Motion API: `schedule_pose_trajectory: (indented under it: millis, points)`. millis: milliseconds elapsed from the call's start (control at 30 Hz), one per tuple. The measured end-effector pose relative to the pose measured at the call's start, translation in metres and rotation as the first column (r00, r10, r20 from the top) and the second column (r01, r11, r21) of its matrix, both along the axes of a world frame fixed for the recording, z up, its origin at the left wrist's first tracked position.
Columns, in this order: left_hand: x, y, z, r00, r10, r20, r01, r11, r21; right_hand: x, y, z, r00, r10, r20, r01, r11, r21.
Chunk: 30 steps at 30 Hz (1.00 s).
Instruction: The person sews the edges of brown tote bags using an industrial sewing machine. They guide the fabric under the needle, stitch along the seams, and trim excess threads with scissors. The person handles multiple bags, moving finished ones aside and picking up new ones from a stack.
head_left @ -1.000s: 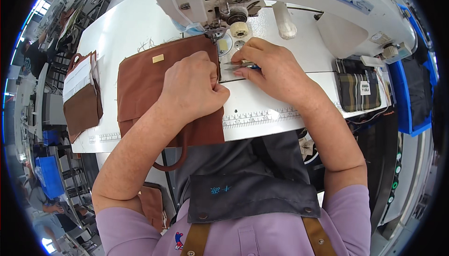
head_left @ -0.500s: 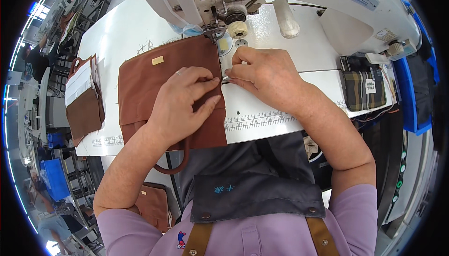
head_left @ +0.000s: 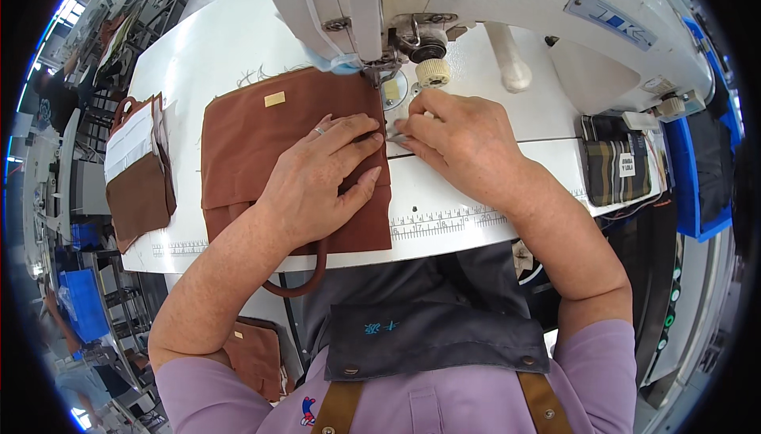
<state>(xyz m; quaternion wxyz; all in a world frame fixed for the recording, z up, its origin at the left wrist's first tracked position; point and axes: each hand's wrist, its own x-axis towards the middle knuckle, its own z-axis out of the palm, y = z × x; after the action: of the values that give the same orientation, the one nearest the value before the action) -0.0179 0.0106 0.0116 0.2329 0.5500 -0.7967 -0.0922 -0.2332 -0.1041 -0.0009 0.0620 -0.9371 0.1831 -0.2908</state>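
A reddish-brown bag point(head_left: 238, 133) with a small gold plate point(head_left: 274, 99) and a looped handle point(head_left: 313, 271) lies flat on the white sewing table point(head_left: 468, 196). On its right part rests my left hand point(head_left: 325, 160), open, with fingers stretched toward the right edge and the thumb apart. Just beyond that edge is my right hand point(head_left: 460, 129), its fingertips pinched on a small grey, metal-looking tool point(head_left: 397, 139) whose kind is mostly hidden by the fingers. The bag's upper right corner reaches the needle area of the sewing machine point(head_left: 420, 45).
Loose threads point(head_left: 269, 73) fringe the bag's far edge. Brown pieces with a white sheet point(head_left: 133, 149) lie at the table's left. A checked pouch point(head_left: 614, 168) sits at the right, near a blue bin point(head_left: 697, 180). Another brown bag point(head_left: 255, 355) is below the table.
The view has shifted a little, so the machine appears farther right and lower. Both hands stay at the bag's right edge, with only slight finger movement.
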Motion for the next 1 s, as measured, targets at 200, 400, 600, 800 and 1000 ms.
schedule_pose_trajectory:
  millis: [200,400,600,800,1000]
  points:
    - [0.008,-0.020,-0.001,1.000,0.001,0.000,-0.001,0.999,-0.033,0.000,-0.001,0.002,0.999,-0.042,0.026,0.041,0.998,0.040]
    - [0.011,-0.040,-0.004,0.999,0.046,-0.023,-0.047,0.996,-0.076,-0.001,-0.003,0.005,0.998,-0.057,0.001,0.057,0.997,0.044]
    - [0.013,-0.049,-0.004,0.989,0.101,-0.107,-0.107,0.993,-0.054,-0.003,-0.007,0.005,0.997,-0.078,0.017,0.077,0.996,0.045]
    - [0.019,-0.046,0.009,0.996,0.001,0.093,0.012,0.990,-0.139,-0.005,-0.010,0.006,0.999,0.022,0.038,-0.025,0.996,0.086]
    - [0.009,-0.033,0.007,0.977,-0.061,0.205,0.090,0.987,-0.136,-0.004,-0.004,0.005,0.984,0.139,-0.116,-0.131,0.989,0.072]
